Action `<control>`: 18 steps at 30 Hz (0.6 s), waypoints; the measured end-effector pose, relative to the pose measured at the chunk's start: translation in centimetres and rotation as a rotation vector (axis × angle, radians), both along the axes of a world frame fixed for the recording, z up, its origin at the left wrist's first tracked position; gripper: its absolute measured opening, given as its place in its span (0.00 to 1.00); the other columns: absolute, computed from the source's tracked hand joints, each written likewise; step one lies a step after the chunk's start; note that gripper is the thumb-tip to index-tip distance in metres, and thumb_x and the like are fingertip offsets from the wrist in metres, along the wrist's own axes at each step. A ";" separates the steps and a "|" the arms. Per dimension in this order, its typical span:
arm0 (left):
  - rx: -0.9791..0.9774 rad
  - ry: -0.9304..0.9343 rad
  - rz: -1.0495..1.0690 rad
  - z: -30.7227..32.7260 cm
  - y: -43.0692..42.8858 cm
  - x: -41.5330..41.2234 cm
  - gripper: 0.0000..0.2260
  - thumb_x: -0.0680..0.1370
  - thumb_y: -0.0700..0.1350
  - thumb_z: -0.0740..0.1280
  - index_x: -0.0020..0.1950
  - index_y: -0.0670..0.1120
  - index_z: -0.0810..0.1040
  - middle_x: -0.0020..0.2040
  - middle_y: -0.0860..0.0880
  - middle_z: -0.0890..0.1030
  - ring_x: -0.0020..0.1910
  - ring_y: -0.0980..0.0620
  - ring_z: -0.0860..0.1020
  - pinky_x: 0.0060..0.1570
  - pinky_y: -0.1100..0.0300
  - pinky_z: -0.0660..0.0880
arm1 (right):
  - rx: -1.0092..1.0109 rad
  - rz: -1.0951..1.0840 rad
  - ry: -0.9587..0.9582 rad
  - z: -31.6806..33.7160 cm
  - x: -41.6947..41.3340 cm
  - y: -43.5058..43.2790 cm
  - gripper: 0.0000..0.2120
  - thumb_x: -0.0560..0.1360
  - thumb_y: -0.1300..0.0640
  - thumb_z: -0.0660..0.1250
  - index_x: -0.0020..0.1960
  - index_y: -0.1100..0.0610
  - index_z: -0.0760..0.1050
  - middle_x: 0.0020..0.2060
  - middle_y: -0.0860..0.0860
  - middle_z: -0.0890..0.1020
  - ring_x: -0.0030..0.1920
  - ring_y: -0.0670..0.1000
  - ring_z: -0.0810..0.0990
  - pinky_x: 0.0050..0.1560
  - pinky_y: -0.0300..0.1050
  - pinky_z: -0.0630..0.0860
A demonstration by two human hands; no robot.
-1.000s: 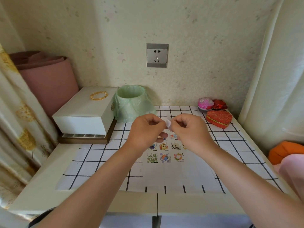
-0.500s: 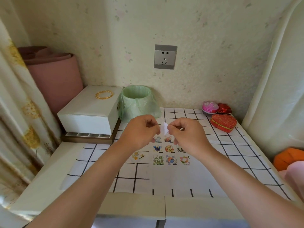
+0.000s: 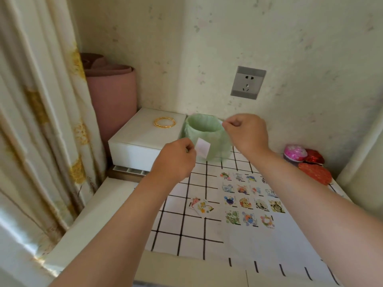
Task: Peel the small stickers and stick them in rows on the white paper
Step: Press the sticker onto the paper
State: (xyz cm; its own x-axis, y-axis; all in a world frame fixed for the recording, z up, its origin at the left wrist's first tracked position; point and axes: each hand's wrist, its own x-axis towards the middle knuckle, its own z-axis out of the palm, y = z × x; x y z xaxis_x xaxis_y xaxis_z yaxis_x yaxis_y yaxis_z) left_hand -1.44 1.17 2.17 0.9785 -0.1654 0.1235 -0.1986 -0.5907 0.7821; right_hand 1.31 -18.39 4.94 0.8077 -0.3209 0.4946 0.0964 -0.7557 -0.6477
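Note:
My left hand (image 3: 176,160) pinches a small white square piece (image 3: 203,147) in the air, in front of the green bin. Further back, my right hand (image 3: 246,132) has its fingers curled and pinches a tiny pale scrap (image 3: 223,122) over the bin's rim; I cannot tell which piece is sticker and which is backing. The white paper (image 3: 269,243) lies on the checked cloth below my right forearm. Several small colourful stickers (image 3: 246,201) sit on it in rows. Two loose stickers (image 3: 201,206) lie on the cloth left of the paper.
A green lined bin (image 3: 207,139) stands at the back by the wall. Left of it is a white box (image 3: 143,139) with a gold bangle (image 3: 164,122) on top. Red and pink heart boxes (image 3: 310,164) sit at the back right. A curtain (image 3: 37,121) hangs on the left.
My hands have come apart: the right went up and back over the bin with a scrap, the left keeps the white square. The view swung left.

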 end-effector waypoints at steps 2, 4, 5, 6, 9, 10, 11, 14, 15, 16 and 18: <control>-0.027 0.001 0.004 0.0 0.4 0.3 0.07 0.80 0.44 0.60 0.45 0.49 0.77 0.38 0.48 0.83 0.33 0.45 0.83 0.39 0.48 0.83 | -0.105 -0.008 0.046 0.6 2.4 0.8 0.05 0.74 0.53 0.71 0.43 0.49 0.86 0.41 0.44 0.87 0.45 0.47 0.84 0.46 0.45 0.80; -0.039 0.003 0.002 -0.2 0.5 0.6 0.07 0.80 0.44 0.61 0.46 0.49 0.77 0.39 0.48 0.83 0.33 0.46 0.83 0.40 0.48 0.83 | -0.194 -0.014 0.131 0.6 4.2 1.3 0.05 0.75 0.54 0.70 0.44 0.50 0.86 0.44 0.44 0.87 0.46 0.48 0.83 0.44 0.42 0.79; -0.045 0.007 -0.002 -0.3 0.5 0.6 0.07 0.80 0.44 0.61 0.46 0.50 0.77 0.39 0.48 0.83 0.33 0.46 0.83 0.40 0.47 0.83 | -0.226 -0.015 0.169 0.3 4.9 1.4 0.05 0.75 0.55 0.70 0.44 0.51 0.86 0.45 0.45 0.87 0.47 0.49 0.84 0.44 0.42 0.79; -0.048 0.010 -0.008 -0.4 0.5 0.7 0.07 0.80 0.45 0.61 0.46 0.50 0.77 0.40 0.48 0.83 0.34 0.46 0.83 0.40 0.47 0.83 | -0.248 -0.013 0.204 0.0 5.5 1.4 0.05 0.74 0.55 0.71 0.45 0.51 0.86 0.46 0.45 0.86 0.47 0.49 0.84 0.46 0.43 0.80; -0.030 0.019 -0.026 -0.6 0.1 0.7 0.07 0.80 0.44 0.61 0.45 0.50 0.77 0.40 0.48 0.83 0.34 0.46 0.84 0.40 0.48 0.83 | -0.222 0.011 0.273 -0.8 6.3 1.0 0.08 0.73 0.51 0.74 0.52 0.48 0.85 0.51 0.45 0.86 0.53 0.48 0.83 0.54 0.45 0.79; -0.033 0.022 -0.030 -0.6 -0.1 0.7 0.07 0.80 0.44 0.61 0.44 0.50 0.77 0.40 0.48 0.83 0.34 0.46 0.84 0.39 0.49 0.83 | -0.197 0.024 0.269 -0.9 6.3 0.8 0.09 0.74 0.51 0.74 0.53 0.48 0.85 0.52 0.46 0.85 0.54 0.48 0.83 0.55 0.46 0.79; -0.041 0.026 -0.034 -0.5 -0.2 0.6 0.07 0.80 0.43 0.61 0.44 0.49 0.77 0.40 0.47 0.83 0.33 0.46 0.84 0.38 0.51 0.83 | -0.174 0.039 0.246 -1.0 6.1 0.5 0.09 0.74 0.52 0.73 0.55 0.48 0.85 0.53 0.46 0.85 0.55 0.48 0.83 0.56 0.46 0.79; -0.071 0.038 -0.048 -0.5 -1.0 0.4 0.07 0.80 0.43 0.60 0.45 0.48 0.76 0.40 0.46 0.83 0.35 0.44 0.84 0.31 0.58 0.77 | -0.129 0.064 0.104 -1.0 3.9 0.1 0.08 0.77 0.56 0.70 0.54 0.49 0.85 0.52 0.45 0.86 0.52 0.44 0.82 0.56 0.44 0.78; -0.083 0.047 -0.057 -0.5 -1.3 0.3 0.07 0.80 0.43 0.60 0.45 0.49 0.76 0.40 0.46 0.83 0.34 0.45 0.84 0.29 0.59 0.75 | -0.135 0.082 0.058 -1.0 2.6 0.0 0.08 0.77 0.56 0.69 0.53 0.49 0.85 0.50 0.44 0.85 0.48 0.41 0.81 0.54 0.43 0.78; -0.101 0.063 -0.067 -0.5 -1.6 0.3 0.07 0.81 0.44 0.61 0.45 0.49 0.76 0.40 0.46 0.83 0.33 0.46 0.83 0.27 0.61 0.73 | -0.160 0.116 0.019 -1.1 1.2 -0.2 0.08 0.77 0.57 0.69 0.52 0.48 0.84 0.49 0.42 0.84 0.43 0.37 0.79 0.51 0.41 0.77; -0.150 0.111 -0.090 -0.5 -2.4 0.1 0.07 0.81 0.44 0.62 0.44 0.49 0.76 0.38 0.48 0.84 0.28 0.51 0.80 0.25 0.65 0.69 | -0.267 0.203 -0.040 -1.5 -1.9 -0.8 0.07 0.75 0.57 0.70 0.50 0.47 0.83 0.48 0.41 0.82 0.35 0.33 0.74 0.44 0.38 0.73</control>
State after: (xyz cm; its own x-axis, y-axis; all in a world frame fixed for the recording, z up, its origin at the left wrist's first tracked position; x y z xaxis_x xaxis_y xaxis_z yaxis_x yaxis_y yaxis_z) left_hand -1.33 -1.25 1.65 0.9696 -0.2404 0.0450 -0.1524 -0.4502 0.8798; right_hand -0.60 -19.21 3.48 0.8203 -0.0107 0.5719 0.2833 -0.8610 -0.4224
